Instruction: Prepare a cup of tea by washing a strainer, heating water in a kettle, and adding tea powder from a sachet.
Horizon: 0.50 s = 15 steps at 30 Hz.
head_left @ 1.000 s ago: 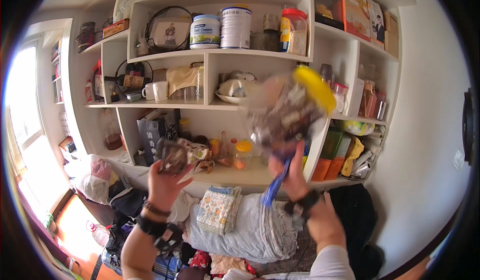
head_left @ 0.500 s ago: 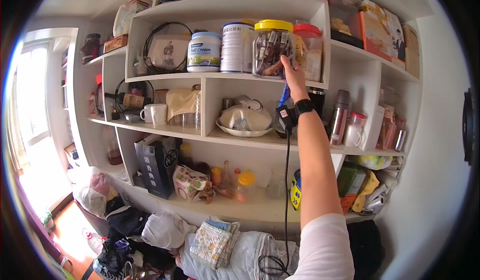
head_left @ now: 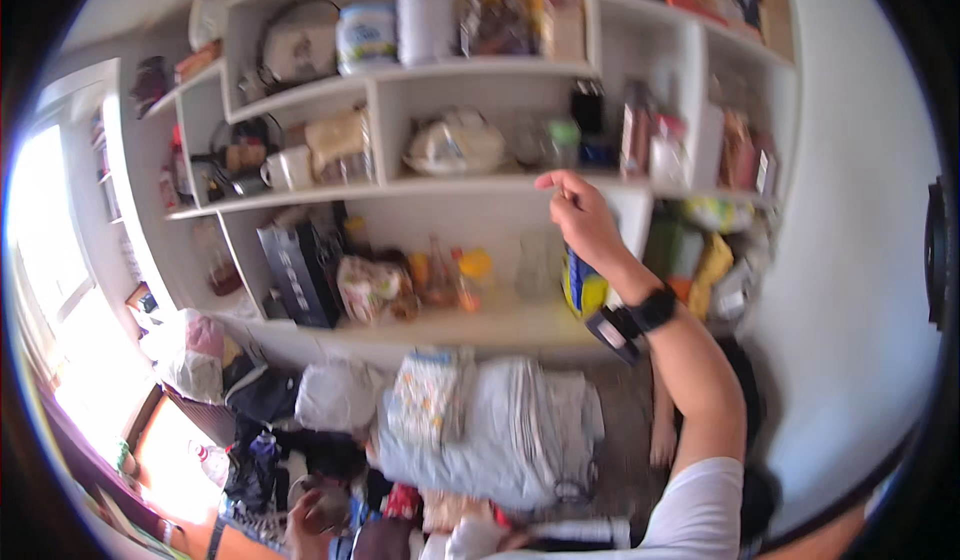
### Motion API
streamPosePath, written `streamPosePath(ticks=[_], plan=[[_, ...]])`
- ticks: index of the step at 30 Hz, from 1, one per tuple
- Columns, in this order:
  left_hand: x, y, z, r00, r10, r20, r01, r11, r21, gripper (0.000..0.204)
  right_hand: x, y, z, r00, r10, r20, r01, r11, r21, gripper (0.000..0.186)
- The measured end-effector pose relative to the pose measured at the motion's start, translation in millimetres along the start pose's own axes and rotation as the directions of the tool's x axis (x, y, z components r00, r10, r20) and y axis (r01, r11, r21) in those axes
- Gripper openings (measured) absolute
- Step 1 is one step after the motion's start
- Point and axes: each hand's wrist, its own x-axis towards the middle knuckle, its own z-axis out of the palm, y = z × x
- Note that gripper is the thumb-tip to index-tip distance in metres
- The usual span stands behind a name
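My right hand (head_left: 585, 222) is raised in front of the middle shelf's edge, index finger stretched out and the other fingers curled. It holds nothing that I can see. Behind its fingertip stands a small jar with a green lid (head_left: 564, 144). The yellow-lidded jar of wrapped sticks (head_left: 495, 22) sits on the shelf above, beside a red-lidded jar (head_left: 556, 20). Low at the bottom edge, my left hand (head_left: 302, 528) is closed around a rounded greyish, glassy thing (head_left: 328, 508); blur hides its kind.
White shelving (head_left: 480, 186) carries tins, a white mug (head_left: 288, 168), a covered bowl (head_left: 458, 148) and flasks (head_left: 636, 130). Below lie folded bedding (head_left: 500, 440), a patterned cloth (head_left: 428, 395) and clothes. A bare foot (head_left: 662, 442) shows beside the bedding.
My right hand has left the yellow-lidded jar and dropped to the middle shelf's edge. The view has tilted downward. My left hand with the rounded thing now shows more clearly at the bottom.
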Motion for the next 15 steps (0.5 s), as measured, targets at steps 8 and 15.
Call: streamPosePath(ticks=[8,15], plan=[[-71.7,-46.6,119.1,0.575,-0.468,0.671,0.454,0.865,0.215,0.045,-333.7,-108.3,-130.8,0.831,0.522,-0.194,-0.172,0.572,0.802,0.031],[-240.7,-108.5,280.6,-0.455,-0.551,0.7,0.223,0.69,0.688,0.061,-512.7,-177.7,-198.7,0.782,0.456,-0.425,0.024,0.66,0.751,0.036]])
